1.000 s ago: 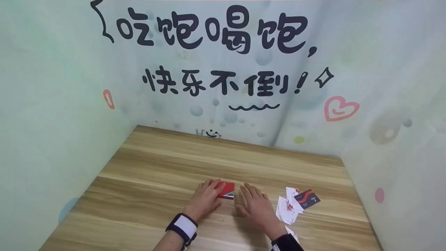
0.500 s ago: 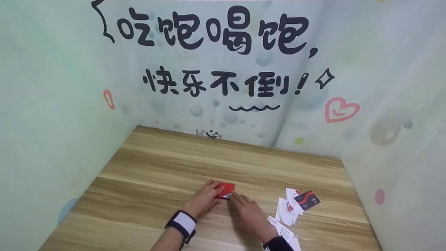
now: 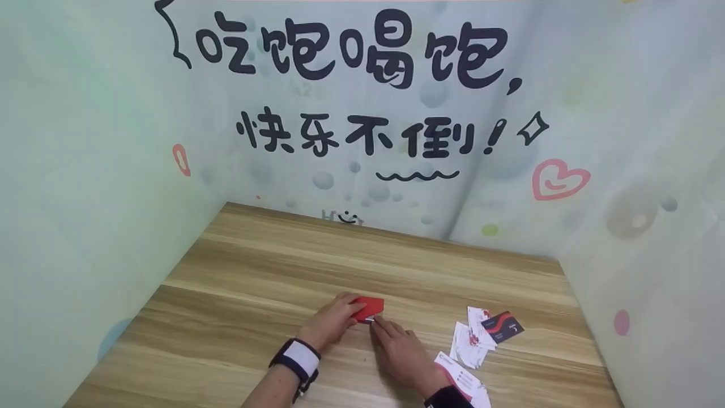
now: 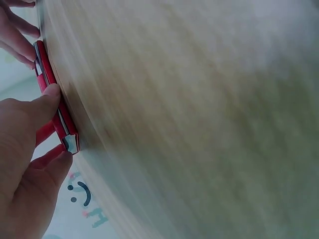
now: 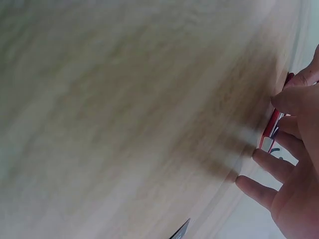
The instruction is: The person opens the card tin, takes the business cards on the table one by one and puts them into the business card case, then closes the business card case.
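Observation:
A small flat red card case [image 3: 370, 307] with a silvery strip lies on the wooden table in the head view. My left hand [image 3: 333, 320] grips its left end. In the left wrist view, the left thumb presses the long edge of the card case [image 4: 59, 112], and a fingertip touches the near end. My right hand [image 3: 403, 348] is at the front right corner, with thumb and index finger pinching there. The right wrist view shows the other fingers [image 5: 269, 164] nearly straight and spread, beside the card case [image 5: 271, 124]. The case's inside is hidden.
Several white cards [image 3: 471, 345] with red print lie loosely to the right, with a dark card [image 3: 504, 327] on top. More white cards [image 3: 461, 379] lie close to the right wrist. A printed backdrop [image 3: 362, 187] borders the wooden table [image 3: 272, 255].
The right hand has moved left from beside the case onto its right front corner. Less of the silvery corner shows now. The left hand keeps its hold.

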Demonstrator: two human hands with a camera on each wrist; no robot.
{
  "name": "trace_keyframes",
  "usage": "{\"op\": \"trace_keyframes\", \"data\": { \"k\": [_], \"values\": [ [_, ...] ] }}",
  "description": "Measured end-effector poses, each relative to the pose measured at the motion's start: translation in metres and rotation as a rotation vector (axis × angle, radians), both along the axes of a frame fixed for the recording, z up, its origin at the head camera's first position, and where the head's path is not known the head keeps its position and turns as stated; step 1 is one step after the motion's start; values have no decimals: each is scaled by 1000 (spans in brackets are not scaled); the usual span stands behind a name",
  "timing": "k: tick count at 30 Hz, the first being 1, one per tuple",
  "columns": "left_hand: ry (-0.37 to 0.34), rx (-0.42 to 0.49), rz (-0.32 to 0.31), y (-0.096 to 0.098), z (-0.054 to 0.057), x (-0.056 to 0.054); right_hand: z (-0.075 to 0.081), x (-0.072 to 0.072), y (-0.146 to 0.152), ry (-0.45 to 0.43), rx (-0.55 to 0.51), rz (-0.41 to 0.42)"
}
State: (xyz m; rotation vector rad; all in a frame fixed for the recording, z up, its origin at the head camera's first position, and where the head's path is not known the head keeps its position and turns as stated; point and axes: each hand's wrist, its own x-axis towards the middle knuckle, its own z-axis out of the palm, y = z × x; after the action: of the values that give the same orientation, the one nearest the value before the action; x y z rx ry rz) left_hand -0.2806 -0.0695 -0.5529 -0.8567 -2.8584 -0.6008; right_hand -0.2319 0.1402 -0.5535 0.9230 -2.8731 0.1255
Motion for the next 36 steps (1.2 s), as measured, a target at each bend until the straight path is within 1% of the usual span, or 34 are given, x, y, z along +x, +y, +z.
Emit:
{"op": "trace_keyframes", "data": {
  "k": [2, 7, 12, 14, 17, 21, 23, 26, 28, 30, 32, 34, 36],
  "values": [
    [7, 21, -14, 0, 0, -2, 0, 0, 0, 7, 13, -2],
    [5, 2, -28, -1, 1, -5, 0, 1, 0, -11, 36, -8],
    [-15, -12, -13, 0, 0, -7, -2, 0, 1, -52, 29, -17],
    [-10, -20, -7, 1, 0, -7, -2, -1, 1, -60, 28, -19],
    [-4, -40, -6, 2, 2, -7, -2, 0, 1, -50, 26, -13],
    [-25, -38, -5, 2, 5, -9, -2, 0, 2, -33, 18, -5],
    [-35, -33, -6, 1, 5, -9, -2, 0, 1, -44, 19, -9],
    [-17, -27, -22, -1, 4, -8, -2, 0, 1, -64, 30, -17],
    [-8, -1, -29, -2, 3, -8, -1, 1, 1, -58, 39, -15],
    [-15, 51, -32, -3, 3, -9, -2, 1, 1, -38, 49, -13],
    [-52, 125, -23, -3, 3, -10, -1, 1, 1, -19, 56, -10],
    [-108, 207, 9, -2, 4, -11, -1, 2, 1, -20, 55, -13],
    [-147, 274, 49, -1, 3, -12, -2, 2, 1, -32, 50, -15]
  ]
}}
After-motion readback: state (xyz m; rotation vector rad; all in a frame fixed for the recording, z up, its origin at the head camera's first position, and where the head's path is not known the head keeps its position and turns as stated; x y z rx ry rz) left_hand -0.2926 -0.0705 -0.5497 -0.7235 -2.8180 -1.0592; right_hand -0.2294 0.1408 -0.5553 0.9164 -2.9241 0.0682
